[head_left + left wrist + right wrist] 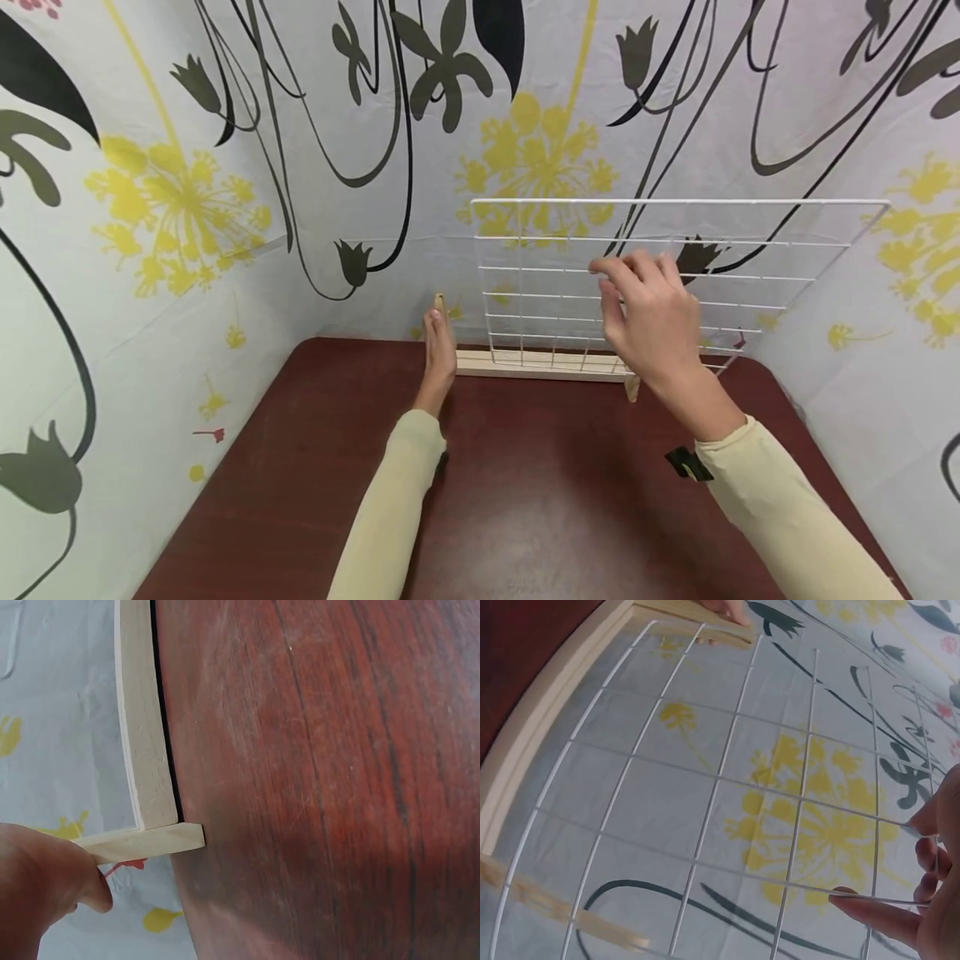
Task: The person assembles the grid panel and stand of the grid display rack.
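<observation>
A white wire grid panel (675, 283) stands upright in a pale wooden base rail (540, 365) along the far edge of the dark red-brown table (540, 500), close to the far right corner. The right hand (652, 321) is raised in front of the grid, its fingers (930, 817) curled and pinching the thin wires in the panel's middle rows. The left hand (440, 346) lies at the rail's left end, near the middle of the far edge; its fingers (45, 877) are closed on a short wooden cross piece (142, 841) that meets the rail at a right angle. Flower-patterned cloth (225, 167) hangs behind and beside the table. Both arms wear pale yellow sleeves (390, 508)
</observation>
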`<control>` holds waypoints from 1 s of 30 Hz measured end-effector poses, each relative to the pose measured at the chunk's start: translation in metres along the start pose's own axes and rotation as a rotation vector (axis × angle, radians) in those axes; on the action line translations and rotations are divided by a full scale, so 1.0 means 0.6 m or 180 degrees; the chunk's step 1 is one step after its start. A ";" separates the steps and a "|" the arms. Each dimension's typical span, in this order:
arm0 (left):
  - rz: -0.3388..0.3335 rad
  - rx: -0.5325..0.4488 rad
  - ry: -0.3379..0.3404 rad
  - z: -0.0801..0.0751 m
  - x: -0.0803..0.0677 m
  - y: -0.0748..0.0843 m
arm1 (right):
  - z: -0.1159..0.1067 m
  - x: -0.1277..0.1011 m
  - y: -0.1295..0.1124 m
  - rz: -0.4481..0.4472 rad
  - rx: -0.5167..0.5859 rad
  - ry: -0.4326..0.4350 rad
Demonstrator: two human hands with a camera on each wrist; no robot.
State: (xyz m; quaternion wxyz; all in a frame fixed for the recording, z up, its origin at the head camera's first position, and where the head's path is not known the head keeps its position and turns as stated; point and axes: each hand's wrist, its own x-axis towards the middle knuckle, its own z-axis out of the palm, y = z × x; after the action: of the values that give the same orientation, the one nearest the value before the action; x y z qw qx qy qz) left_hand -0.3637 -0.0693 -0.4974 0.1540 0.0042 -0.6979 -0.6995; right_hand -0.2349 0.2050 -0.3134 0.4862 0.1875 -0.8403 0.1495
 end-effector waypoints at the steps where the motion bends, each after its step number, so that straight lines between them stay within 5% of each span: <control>1: -0.0004 0.0016 0.0012 0.001 0.000 -0.001 | 0.000 0.005 -0.002 -0.0021 -0.0003 0.0023; 17: 0.0041 0.0032 0.0008 0.006 0.004 -0.004 | -0.024 0.093 -0.036 -0.0474 0.0046 0.0409; 30: 0.0033 0.0075 -0.0150 -0.001 0.003 -0.006 | 0.003 0.110 -0.088 -0.0500 0.0182 0.0735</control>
State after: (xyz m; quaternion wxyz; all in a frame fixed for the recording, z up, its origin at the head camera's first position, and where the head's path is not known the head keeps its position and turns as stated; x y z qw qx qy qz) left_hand -0.3659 -0.0705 -0.5003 0.1411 -0.0140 -0.7095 -0.6903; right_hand -0.2423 0.1464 -0.2528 0.5844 0.2480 -0.7569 0.1555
